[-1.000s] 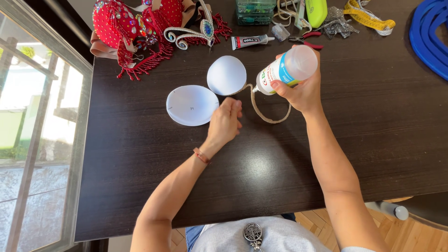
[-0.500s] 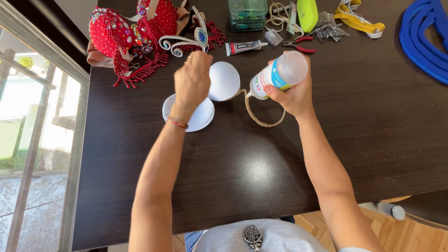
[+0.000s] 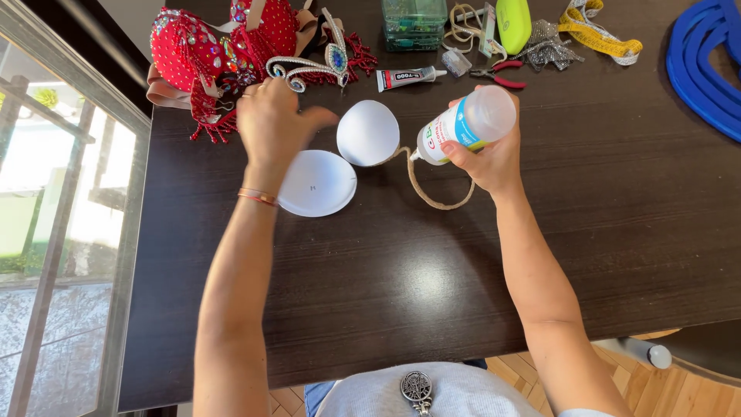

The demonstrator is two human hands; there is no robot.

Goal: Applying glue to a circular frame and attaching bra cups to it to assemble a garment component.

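bright daylight from left window point(image 3: 46, 232) | glare on table point(image 3: 432, 286) | sharp focus

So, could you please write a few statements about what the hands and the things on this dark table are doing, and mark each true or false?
1. The right hand holds a white plastic glue bottle tipped on its side. True.
2. The left hand grips the bottle too. False: it is up by the red beaded garment.
3. Two white foam cups lie on the dark wooden table. True.
4. The blue coiled hose lies between the cups. False: it is at the table's far right.
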